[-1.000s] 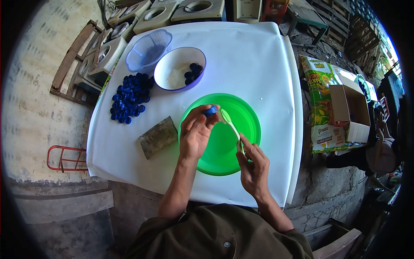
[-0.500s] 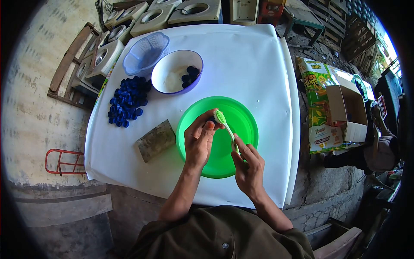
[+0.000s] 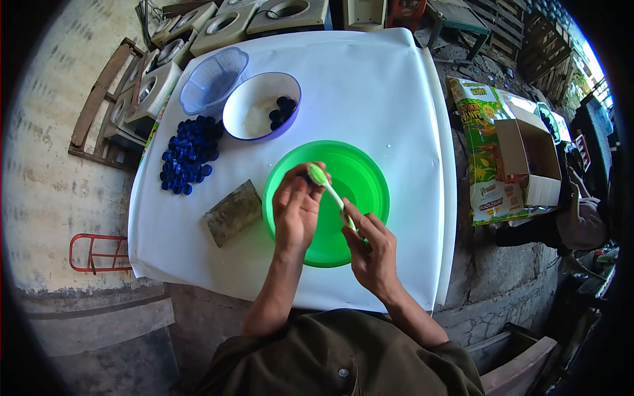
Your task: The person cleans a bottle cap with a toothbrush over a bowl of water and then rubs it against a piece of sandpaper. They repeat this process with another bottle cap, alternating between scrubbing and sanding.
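Note:
Over the green basin (image 3: 356, 198), my left hand (image 3: 297, 208) pinches a dark blue cap (image 3: 306, 178), mostly hidden by the fingers. My right hand (image 3: 371, 247) grips the handle of a green and white toothbrush (image 3: 333, 195), whose bristle end is at the cap. A white bowl with a purple rim (image 3: 247, 112) holds several dark caps (image 3: 284, 112). Left of it lies a heap of blue caps (image 3: 188, 155). A rough grey-brown block (image 3: 233, 212) rests beside the basin.
A translucent bluish basket (image 3: 212, 79) stands at the back left of the white table (image 3: 356, 72). Right of the table are an open cardboard box (image 3: 545, 188) and a printed sack (image 3: 479, 125). A person (image 3: 584, 221) is at the far right.
Both hands and the toothbrush have shifted slightly left relative to the basin. The whole view has moved a little.

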Available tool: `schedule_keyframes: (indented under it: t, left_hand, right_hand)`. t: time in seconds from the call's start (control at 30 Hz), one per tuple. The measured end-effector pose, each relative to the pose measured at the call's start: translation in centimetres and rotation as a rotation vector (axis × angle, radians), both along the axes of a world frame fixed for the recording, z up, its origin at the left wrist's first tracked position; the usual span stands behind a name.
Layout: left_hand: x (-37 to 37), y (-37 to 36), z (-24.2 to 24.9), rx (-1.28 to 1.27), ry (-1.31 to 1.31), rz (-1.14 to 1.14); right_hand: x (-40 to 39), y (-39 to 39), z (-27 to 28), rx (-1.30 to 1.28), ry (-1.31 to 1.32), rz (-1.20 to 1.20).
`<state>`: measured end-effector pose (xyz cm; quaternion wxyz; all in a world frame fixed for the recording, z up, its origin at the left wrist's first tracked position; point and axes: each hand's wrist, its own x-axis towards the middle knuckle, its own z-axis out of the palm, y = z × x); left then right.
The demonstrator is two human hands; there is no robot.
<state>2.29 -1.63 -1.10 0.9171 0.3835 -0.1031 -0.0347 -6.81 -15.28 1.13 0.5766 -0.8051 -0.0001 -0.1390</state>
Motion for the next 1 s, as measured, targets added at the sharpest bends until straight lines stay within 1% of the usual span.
schedule_keyframes:
  t: [0.07,0.13,0.17,0.23,0.33,0.37,0.5,0.53,0.6,0.67,0.7,0.8,0.83,0.97,1.0]
  left_hand:
    - [0.3,0.5,0.2,-0.006,-0.016,0.006]
    - [0.3,0.7,-0.4,-0.029,-0.032,-0.052]
    - [0.1,0.5,-0.6,-0.022,-0.024,-0.045]
    - [-0.3,-0.2,-0.6,-0.007,-0.013,-0.037]
    - [0.1,0.1,-0.1,-0.158,0.019,-0.005]
    - [0.3,0.3,0.0,-0.125,0.006,0.029]
    - [0.1,-0.1,-0.5,-0.123,-0.036,-0.057]
    - [-0.4,-0.5,-0.2,-0.122,-0.010,-0.049]
    - [-0.3,-0.7,0.1,-0.188,0.042,-0.039]
    - [0.4,-0.1,-0.3,-0.297,0.031,-0.030]
    - [0.7,0.2,-0.4,-0.277,0.004,-0.018]
    - [0.1,0.2,-0.4,-0.214,0.027,-0.064]
    - [0.0,0.1,-0.8,-0.219,-0.016,-0.112]
    - [0.2,-0.1,-0.2,-0.263,0.039,-0.044]
    - [0.5,0.1,-0.2,-0.233,0.026,-0.012]
  right_hand:
    - [-0.2,-0.1,0.1,-0.010,0.016,0.005]
    - [-0.4,0.0,0.1,-0.007,0.041,0.004]
    - [-0.1,0.0,0.1,0.007,-0.017,-0.004]
    - [0.2,0.1,0.2,0.011,0.006,0.002]
    - [-0.4,0.2,0.0,-0.012,0.038,0.017]
    - [-0.6,0.2,-0.1,-0.026,0.052,0.026]
    - [-0.4,0.4,-0.2,0.029,0.011,0.005]
    - [-0.1,0.3,-0.1,0.032,0.018,0.001]
    - [-0.1,0.3,-0.1,0.024,0.018,0.005]
    - [-0.4,0.4,-0.3,0.001,0.004,0.024]
    - [-0.4,0.4,-0.3,0.009,0.009,0.021]
    - [-0.4,0.3,0.2,0.025,0.035,0.014]
    - [-0.1,0.2,0.5,0.023,0.044,0.012]
    - [-0.3,0.4,0.0,0.023,0.008,0.014]
    - [-0.6,0.5,-0.1,0.025,0.008,0.024]
